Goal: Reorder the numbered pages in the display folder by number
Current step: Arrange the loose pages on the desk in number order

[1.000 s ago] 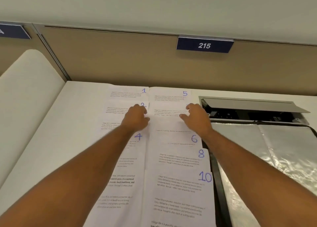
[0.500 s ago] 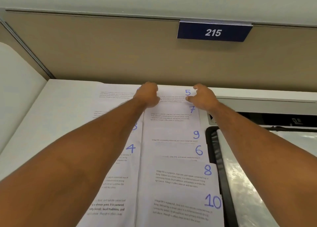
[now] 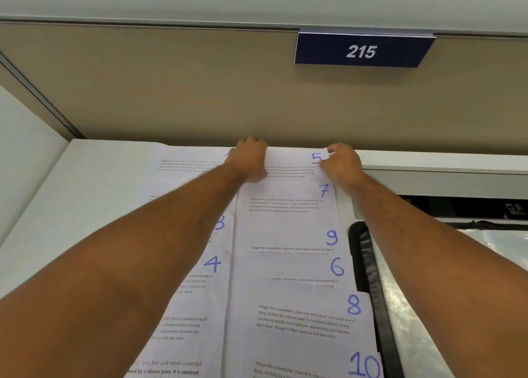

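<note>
Both hands grip page 5 (image 3: 294, 160) at the desk's (image 3: 85, 183) far edge: left hand (image 3: 251, 160) on its left corner, right hand (image 3: 341, 163) pinching the right, corner now lifting.

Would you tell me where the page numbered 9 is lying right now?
In the head view, page 9 lies in the right-hand column, overlapped between page 7 above and page 6 below.
</note>
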`<state>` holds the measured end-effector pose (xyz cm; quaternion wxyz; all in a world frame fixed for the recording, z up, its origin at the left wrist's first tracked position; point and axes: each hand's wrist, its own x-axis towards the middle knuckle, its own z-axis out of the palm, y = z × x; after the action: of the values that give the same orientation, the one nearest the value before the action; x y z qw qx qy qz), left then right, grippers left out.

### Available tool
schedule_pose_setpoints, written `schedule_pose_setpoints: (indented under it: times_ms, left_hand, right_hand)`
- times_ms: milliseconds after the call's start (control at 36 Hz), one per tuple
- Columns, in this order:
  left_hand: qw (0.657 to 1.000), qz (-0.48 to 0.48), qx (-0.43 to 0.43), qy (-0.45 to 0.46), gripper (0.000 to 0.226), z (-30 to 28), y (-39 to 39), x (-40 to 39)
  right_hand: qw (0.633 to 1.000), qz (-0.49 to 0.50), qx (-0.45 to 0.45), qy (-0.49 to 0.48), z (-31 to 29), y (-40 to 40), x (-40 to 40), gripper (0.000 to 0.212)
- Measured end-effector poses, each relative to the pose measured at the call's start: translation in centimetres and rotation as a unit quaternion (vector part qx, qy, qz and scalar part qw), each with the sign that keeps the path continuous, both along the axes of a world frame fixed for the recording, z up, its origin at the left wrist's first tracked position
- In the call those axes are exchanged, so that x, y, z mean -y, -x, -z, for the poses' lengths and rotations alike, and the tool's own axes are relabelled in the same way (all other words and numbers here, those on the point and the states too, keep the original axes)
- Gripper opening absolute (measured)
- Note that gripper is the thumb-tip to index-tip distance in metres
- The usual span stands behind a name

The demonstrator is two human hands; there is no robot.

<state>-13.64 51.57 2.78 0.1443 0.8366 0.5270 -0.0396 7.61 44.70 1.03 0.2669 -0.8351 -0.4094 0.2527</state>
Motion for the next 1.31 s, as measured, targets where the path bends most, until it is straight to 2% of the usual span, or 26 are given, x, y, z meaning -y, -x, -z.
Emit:
schedule_pose_setpoints:
  times_ms: [83, 167, 361, 556, 639, 722, 861, 1028, 1167, 1306]
  left_hand:
    - [1.0, -0.005, 0.008, -0.006, 0.064, 0.2, -0.1, 0.0]
    - [0.999, -0.022, 0.027, -0.015, 0.066, 0.4, 0.0, 0.2]
    - [0.985, -0.08, 0.144, -0.05, 0.066, -0.1, 0.9, 0.8]
    - [0.939, -0.154, 0.308, -0.003, 0.08, -2.9, 1.7, 2.2]
    - [0.913, -0.182, 0.363, 0.026, 0.068, -4.1, 2.1, 2.9]
    - [0.908, -0.176, 0.378, 0.045, 0.047, -4.5, 2.6, 3.6]
    - [0.894, -0.155, 0.409, 0.1, 0.041, -5.0, 3.6, 6.0]
    - [0.868, -0.155, 0.467, 0.067, 0.018, -7.3, 4.5, 8.1]
    - [0.846, -0.138, 0.511, 0.07, 0.025, -11.4, 5.2, 9.1]
    - [0.842, -0.099, 0.521, 0.101, 0.025, -15.1, 6.6, 10.2]
  right_hand:
    - [1.0, 0.001, 0.006, -0.012, 0.3, 0.1, 0.4, 0.015]
    - [0.999, 0.018, -0.004, -0.043, 0.2, 0.1, 0.8, 0.011]
    - [0.982, 0.052, -0.068, -0.166, -1.8, 0.2, 2.0, 0.006]
    - [0.968, 0.054, -0.12, -0.212, -5.0, 0.3, 3.2, 0.016]
    - [0.961, 0.048, -0.141, -0.233, -6.9, 0.8, 4.2, 0.008]
    - [0.953, 0.054, -0.156, -0.254, -8.9, 1.1, 4.9, 0.009]
    - [0.937, 0.074, -0.18, -0.29, -12.9, 1.3, 6.0, 0.011]
    - [0.901, 0.081, -0.254, -0.342, -17.9, 1.6, 7.9, 0.014]
    - [0.911, 0.053, -0.234, -0.336, -20.4, 1.9, 10.3, 0.013]
    - [0.936, 0.002, -0.192, -0.296, -22.0, 3.1, 12.4, 0.016]
